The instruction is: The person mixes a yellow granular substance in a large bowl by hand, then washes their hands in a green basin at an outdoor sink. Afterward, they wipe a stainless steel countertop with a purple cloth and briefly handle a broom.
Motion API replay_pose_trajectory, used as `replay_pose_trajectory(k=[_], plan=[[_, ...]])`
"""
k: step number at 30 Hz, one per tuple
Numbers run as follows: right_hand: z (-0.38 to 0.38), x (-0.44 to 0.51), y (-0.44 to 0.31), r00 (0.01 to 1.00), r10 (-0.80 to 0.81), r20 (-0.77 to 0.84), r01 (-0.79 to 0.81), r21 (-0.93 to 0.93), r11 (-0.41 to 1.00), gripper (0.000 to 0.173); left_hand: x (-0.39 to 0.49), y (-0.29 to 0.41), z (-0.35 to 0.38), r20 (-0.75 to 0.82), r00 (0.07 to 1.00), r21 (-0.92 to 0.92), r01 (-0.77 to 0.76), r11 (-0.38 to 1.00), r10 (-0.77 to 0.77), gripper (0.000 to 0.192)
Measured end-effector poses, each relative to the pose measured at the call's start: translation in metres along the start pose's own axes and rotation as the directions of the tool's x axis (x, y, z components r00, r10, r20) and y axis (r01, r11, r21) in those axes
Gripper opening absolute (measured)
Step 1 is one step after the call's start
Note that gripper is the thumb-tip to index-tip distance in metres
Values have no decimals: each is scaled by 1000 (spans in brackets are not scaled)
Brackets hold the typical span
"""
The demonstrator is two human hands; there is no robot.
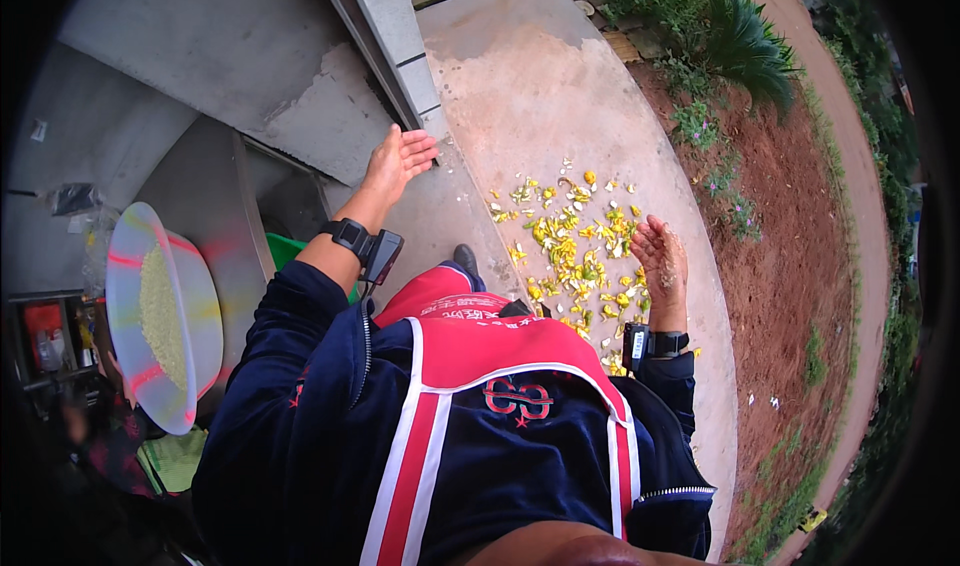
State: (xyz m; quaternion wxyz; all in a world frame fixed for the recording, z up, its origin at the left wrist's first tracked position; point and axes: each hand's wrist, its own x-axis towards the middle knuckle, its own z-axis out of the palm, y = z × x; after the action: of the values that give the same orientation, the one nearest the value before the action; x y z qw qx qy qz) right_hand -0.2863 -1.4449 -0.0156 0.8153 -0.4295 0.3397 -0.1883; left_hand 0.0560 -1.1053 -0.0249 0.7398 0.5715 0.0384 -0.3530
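Observation:
My left hand (401, 159) is stretched out, palm showing, in front of the tiled wall edge (405, 48); it holds nothing. My right hand (661, 255) is raised with its fingers loosely spread, and pale crumbs cling to its palm and fingers. Below and beside it, many yellow fruit pieces (570, 247), some with white flesh, lie scattered on the concrete paving (517, 101). To my left, a large whitish plastic basin (206, 296) with red and yellow streaks contains a pale yellow-green granular mass (161, 315). Both wrists carry strapped-on devices. I wear a red apron (480, 348).
A green container (285, 249) is partly hidden behind my left forearm. Beyond the paving's curved right edge are reddish soil (780, 266), a spiky-leaved plant (750, 56) and a dirt path (862, 191). A green woven item (176, 457) lies below the basin; dark blurred shapes adjoin it.

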Motion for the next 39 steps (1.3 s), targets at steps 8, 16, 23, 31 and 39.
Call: replay_pose_trajectory(k=[8, 16, 23, 31, 39], plan=[[88, 169, -45, 999, -7, 53, 10, -46, 999, 36, 165, 78, 56, 45, 994, 456, -113, 883, 103, 28], [65, 307, -85, 996, -51, -70, 47, -50, 998, 34, 314, 139, 136, 174, 978, 356, -173, 918, 117, 15], [48, 546, -131, 997, 7, -73, -22, -214, 977, 34, 506, 147, 171, 33, 977, 287, -209, 935, 209, 17], [219, 828, -171, 890, 232, 393, -36, -446, 894, 38, 673, 195, 168, -202, 956, 202, -174, 964, 215, 23], [368, 1005, -193, 856, 214, 470, 20, -444, 896, 32, 848, 314, 128, -278, 929, 264, -170, 950, 243, 33]])
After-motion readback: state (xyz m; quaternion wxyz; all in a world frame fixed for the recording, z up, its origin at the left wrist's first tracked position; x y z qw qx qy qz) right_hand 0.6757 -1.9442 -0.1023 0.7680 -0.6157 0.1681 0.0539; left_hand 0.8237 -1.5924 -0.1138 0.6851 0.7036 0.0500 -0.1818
